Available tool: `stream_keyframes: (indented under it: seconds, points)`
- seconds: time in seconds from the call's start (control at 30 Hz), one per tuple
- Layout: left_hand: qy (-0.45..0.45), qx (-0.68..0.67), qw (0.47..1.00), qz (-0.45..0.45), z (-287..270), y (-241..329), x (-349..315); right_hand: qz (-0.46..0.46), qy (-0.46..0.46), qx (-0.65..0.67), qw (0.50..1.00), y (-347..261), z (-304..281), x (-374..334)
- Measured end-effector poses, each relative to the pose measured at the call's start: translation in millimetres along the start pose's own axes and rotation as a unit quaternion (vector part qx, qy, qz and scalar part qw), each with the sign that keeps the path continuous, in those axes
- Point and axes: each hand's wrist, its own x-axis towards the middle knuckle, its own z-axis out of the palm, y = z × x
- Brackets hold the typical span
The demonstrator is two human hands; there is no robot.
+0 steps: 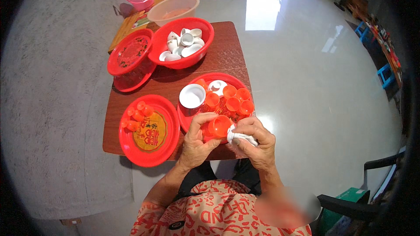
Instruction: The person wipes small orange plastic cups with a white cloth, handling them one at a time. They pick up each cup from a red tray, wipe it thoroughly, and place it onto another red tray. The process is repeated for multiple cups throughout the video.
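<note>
My left hand (195, 145) grips a small orange-red plastic cup (222, 126) between thumb and fingers, its mouth facing up toward me. Bunched in my right hand (261, 145) is a white cloth (241, 137), pressed close against the cup's right side. Both hands are over the near edge of a round red tray (186, 119). On that tray stand several more orange-red cups (233, 104), a white bowl (192, 95) and a white lid (217, 88) with a knob.
Left of the tray, a red plate (168, 147) with a gold centre carries several small orange cups (138, 116). Farther back are a red basin (205, 54) of white cups, stacked red trays (114, 63), a translucent basin (190, 2) and a pink basket (141, 0). A black-armed chair (350, 207) stands at right.
</note>
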Motion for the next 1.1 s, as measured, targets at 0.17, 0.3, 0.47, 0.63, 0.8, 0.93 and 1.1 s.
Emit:
stream_keyframes:
  seconds: [0.17, 0.3, 0.47, 0.63, 0.8, 0.93, 1.1]
  points:
    - [-0.097, 0.224, 0.964, 0.105, -5.9, 12.4, 6.1, 0.050, -0.020, -0.079, 0.995, 1.4, -4.3, 10.6]
    - [-0.112, 0.242, 0.959, 0.094, -6.0, 17.6, 7.9, 0.108, 0.018, -0.081, 0.991, 9.1, 0.8, 10.8]
    - [-0.120, 0.221, 0.966, 0.064, -10.4, 19.3, 8.1, 0.171, -0.061, -0.081, 0.980, 7.5, -4.6, 4.7]
    - [-0.176, 0.219, 0.959, 0.030, -15.0, 20.3, 8.9, 0.207, -0.132, -0.111, 0.963, 4.9, -11.2, 8.0]
    - [-0.175, 0.097, 0.969, -0.144, -13.5, 21.6, 7.0, -0.136, -0.023, -0.282, 0.950, 22.1, 1.4, 2.8]
    - [-0.191, 0.020, 0.954, -0.230, -22.1, 22.4, 6.3, -0.249, -0.025, -0.243, 0.937, 11.5, 3.0, 9.6]
    - [-0.160, 0.050, 0.974, -0.154, -16.3, 22.5, 2.5, -0.182, -0.030, -0.294, 0.938, 14.7, 2.5, 8.0]
